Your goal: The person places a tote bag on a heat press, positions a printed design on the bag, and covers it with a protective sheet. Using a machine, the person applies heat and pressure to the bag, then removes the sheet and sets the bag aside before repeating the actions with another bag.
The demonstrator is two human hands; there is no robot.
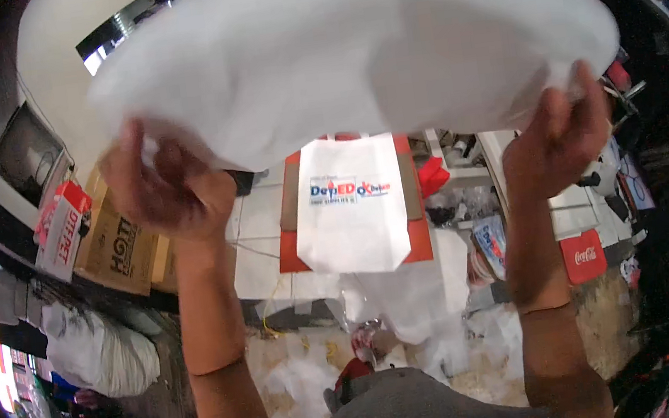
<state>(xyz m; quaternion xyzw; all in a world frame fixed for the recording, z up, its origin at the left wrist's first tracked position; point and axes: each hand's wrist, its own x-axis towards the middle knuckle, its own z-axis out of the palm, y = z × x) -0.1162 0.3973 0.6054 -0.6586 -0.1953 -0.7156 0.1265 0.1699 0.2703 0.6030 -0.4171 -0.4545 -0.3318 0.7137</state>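
White fabric (292,64) held up
Left hand (169,187) and right hand (557,140) each pinch an edge; below, a printed white bag (354,236) lies over a red board (419,242).

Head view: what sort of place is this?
Probably a small print workshop: a flat white bag with blue and red print lies over a rectangular orange-red board, while left hand and right hand hold up a pliable white sheet.

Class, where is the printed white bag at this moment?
In the head view, the printed white bag is at centre, on the orange board, just below the white material.
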